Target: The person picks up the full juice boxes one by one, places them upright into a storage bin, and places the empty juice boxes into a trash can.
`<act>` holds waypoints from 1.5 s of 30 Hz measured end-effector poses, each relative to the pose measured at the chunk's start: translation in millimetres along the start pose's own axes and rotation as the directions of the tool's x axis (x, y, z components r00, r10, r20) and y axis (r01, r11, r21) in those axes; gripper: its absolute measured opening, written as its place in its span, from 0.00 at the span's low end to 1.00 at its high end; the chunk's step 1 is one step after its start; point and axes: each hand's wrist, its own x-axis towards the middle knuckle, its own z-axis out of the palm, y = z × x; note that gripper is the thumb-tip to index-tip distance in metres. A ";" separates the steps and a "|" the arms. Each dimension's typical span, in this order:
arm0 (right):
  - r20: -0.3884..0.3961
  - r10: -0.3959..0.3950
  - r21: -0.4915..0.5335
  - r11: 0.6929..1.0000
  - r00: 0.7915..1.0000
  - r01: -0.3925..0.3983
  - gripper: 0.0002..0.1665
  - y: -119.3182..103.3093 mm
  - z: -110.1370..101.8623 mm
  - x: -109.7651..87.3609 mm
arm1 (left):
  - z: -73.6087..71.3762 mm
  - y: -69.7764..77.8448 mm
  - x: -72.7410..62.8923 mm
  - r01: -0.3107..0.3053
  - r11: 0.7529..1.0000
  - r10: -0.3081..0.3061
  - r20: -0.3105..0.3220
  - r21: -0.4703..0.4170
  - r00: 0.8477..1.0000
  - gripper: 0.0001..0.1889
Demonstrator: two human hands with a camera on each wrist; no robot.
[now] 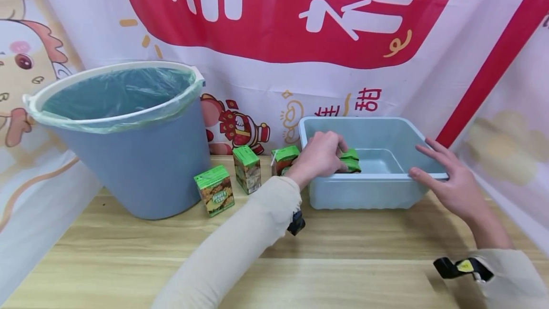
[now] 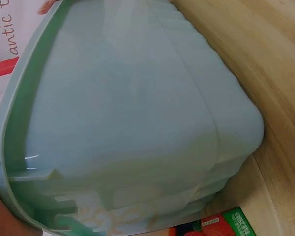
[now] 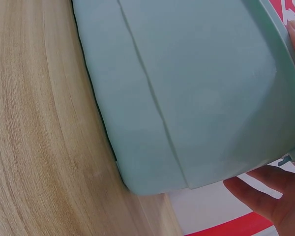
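My left hand (image 1: 321,154) reaches over the near rim of a pale blue plastic tub (image 1: 360,192). Its fingers grip a green-topped carton (image 1: 351,161) inside the tub; the carton's lower part is hidden behind the near wall. At the tub's right corner rests my right hand (image 1: 454,185), thumb on the near rim and fingers spread over the right edge. The right wrist view shows the fingers (image 3: 255,194) fairly straight by the outer wall. Left of the tub, another green-topped carton (image 1: 283,156) is partly covered by my left arm.
Two more green-topped cartons stand to the left, one nearer (image 1: 216,192) and one farther back (image 1: 247,170). A large blue bin (image 1: 158,170) with a clear liner is beside them. A printed curtain (image 1: 266,75) hangs behind the wooden table (image 1: 343,242).
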 end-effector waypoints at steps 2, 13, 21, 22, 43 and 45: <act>0.001 -0.001 -0.004 1.000 1.000 0.001 0.42 -0.9 0.1 0.3 | -0.9 -0.3 -0.6 -0.001 1.000 0.001 -0.008 0.006 1.000 0.23; 0.015 0.020 0.008 1.000 1.000 -0.020 0.42 -1.1 0.9 -0.3 | 4.7 -1.2 -7.3 0.039 0.999 -0.040 -0.112 -0.011 0.993 0.18; 0.006 0.021 0.009 1.000 1.000 -0.021 0.42 0.9 0.4 -1.6 | 8.3 -3.3 -19.1 -0.020 0.981 -0.031 -0.251 -0.195 0.968 0.14; 0.007 0.022 0.010 1.000 1.000 -0.022 0.42 1.0 0.3 -1.6 | 7.9 -4.5 -21.6 -0.043 0.974 -0.019 -0.271 -0.223 0.962 0.14; -0.003 0.011 0.019 1.000 1.000 -0.011 0.41 2.6 0.9 -0.6 | -68.0 -65.0 -109.2 -0.101 0.959 0.262 -0.700 0.264 0.664 0.26; -0.004 0.010 0.013 1.000 1.000 -0.010 0.41 2.2 1.2 -0.1 | -77.3 -71.1 -117.8 -0.068 0.949 0.279 -0.715 0.309 0.641 0.27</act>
